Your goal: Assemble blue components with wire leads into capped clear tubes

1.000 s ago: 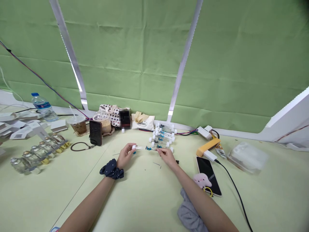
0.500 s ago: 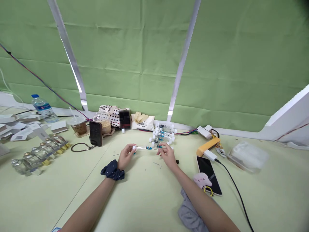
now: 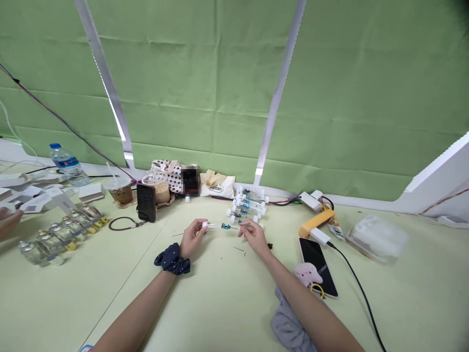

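My left hand [image 3: 192, 238] is closed on the white-capped end of a slim clear tube [image 3: 212, 225]. A small blue part [image 3: 225, 226] shows in line with the tube; whether it sits inside cannot be made out. My right hand [image 3: 254, 237] pinches a thin metal rod [image 3: 235, 227] that runs to the blue part. Just behind my right hand lies a stack of clear tubes [image 3: 246, 204] with white caps and blue parts inside. A small bent metal pin [image 3: 239, 250] rests on the table between my hands. Another thin rod [image 3: 178, 234] shows left of my left hand.
Several glass bottles [image 3: 60, 232] stand in a row at left, near another person's hand [image 3: 9, 224] and white cartons [image 3: 47, 198]. A dark phone-like device [image 3: 145, 203] stands upright. On the right lie a phone [image 3: 324, 274], a yellow-orange device [image 3: 317, 222] and a plastic bag [image 3: 377, 237].
Another person's hand has come into view at the left edge, by the cartons. My hands keep almost the same place and grip; the tube and blue part have shifted very slightly.
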Tool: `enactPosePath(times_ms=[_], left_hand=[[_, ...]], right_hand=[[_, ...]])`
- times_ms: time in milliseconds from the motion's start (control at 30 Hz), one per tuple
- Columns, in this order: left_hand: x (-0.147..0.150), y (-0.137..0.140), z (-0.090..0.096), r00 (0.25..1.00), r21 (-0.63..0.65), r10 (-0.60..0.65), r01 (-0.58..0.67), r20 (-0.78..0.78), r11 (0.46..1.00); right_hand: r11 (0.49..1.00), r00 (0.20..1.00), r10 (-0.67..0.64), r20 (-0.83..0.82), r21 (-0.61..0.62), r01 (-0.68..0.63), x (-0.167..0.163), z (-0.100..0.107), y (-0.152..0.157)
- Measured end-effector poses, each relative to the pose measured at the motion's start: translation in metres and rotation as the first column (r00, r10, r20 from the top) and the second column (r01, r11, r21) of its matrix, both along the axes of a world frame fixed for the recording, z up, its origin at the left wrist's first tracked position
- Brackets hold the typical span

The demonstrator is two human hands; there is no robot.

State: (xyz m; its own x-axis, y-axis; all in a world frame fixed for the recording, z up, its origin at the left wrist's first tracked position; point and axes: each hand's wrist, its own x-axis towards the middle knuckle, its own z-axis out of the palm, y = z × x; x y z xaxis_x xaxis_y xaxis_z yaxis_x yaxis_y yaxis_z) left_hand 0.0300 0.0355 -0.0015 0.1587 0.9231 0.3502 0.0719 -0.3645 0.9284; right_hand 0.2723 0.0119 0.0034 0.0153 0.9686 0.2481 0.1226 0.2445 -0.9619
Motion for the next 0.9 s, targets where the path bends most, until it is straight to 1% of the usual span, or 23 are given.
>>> enactPosePath(times_ms=[233, 367, 433, 500, 533, 567, 600, 633, 667, 700, 767, 833, 900], left_hand=[[0.0, -0.001, 0.001, 0.999, 0.011, -0.013, 0.014, -0.037, 1.0], [0.001, 0.0, 0.001, 1.0, -0.017, -0.014, 0.014, 0.006, 1.0], [0.0, 0.001, 0.002, 0.999, -0.032, -0.012, 0.013, 0.038, 0.999], [-0.001, 0.003, 0.002, 0.998, -0.038, 0.003, -0.001, 0.069, 0.999], [-0.002, 0.004, 0.003, 0.997, -0.039, 0.021, -0.018, 0.08, 0.999], [-0.003, 0.005, 0.003, 0.995, -0.038, 0.045, -0.042, 0.086, 0.998], [-0.004, 0.006, 0.002, 0.993, -0.038, 0.073, -0.07, 0.089, 0.997], [-0.006, 0.007, 0.002, 0.99, -0.038, 0.108, -0.105, 0.09, 0.994], [-0.007, 0.008, 0.001, 0.985, -0.037, 0.144, -0.141, 0.091, 0.989], [-0.009, 0.01, 0.0, 0.98, -0.036, 0.176, -0.173, 0.093, 0.984], [-0.011, 0.013, -0.002, 0.968, -0.032, 0.227, -0.225, 0.103, 0.974], [-0.013, 0.015, -0.004, 0.961, -0.03, 0.253, -0.252, 0.109, 0.967], [-0.014, 0.016, -0.005, 0.96, -0.03, 0.258, -0.256, 0.111, 0.966]], right_hand=[[0.999, 0.999, 0.041, -0.018, -0.02, -0.042, 0.0, 0.002, 0.001], [0.991, 0.976, 0.119, -0.179, -0.03, -0.127, 0.0, 0.006, 0.0], [0.987, 0.959, 0.137, -0.248, -0.046, -0.153, 0.001, 0.006, 0.001], [0.989, 0.966, 0.117, -0.229, -0.061, -0.134, 0.002, 0.005, 0.002], [0.992, 0.98, 0.097, -0.175, -0.064, -0.11, 0.002, 0.004, 0.002], [0.994, 0.993, 0.08, -0.084, -0.062, -0.085, 0.003, 0.002, 0.002], [0.997, 0.997, 0.067, 0.043, -0.052, -0.064, 0.003, 0.001, 0.001], [0.998, 0.979, 0.058, 0.196, -0.032, -0.053, 0.002, 0.0, 0.0], [0.999, 0.933, 0.051, 0.355, -0.011, -0.05, 0.002, -0.001, -0.003], [0.999, 0.864, 0.04, 0.501, 0.007, -0.05, 0.001, -0.001, -0.005], [0.999, 0.702, 0.022, 0.711, 0.01, -0.041, -0.003, 0.0, -0.011], [0.999, 0.579, 0.037, 0.814, -0.034, -0.017, -0.006, 0.002, -0.014], [0.996, 0.512, 0.081, 0.855, -0.089, -0.008, -0.009, 0.003, -0.016]])
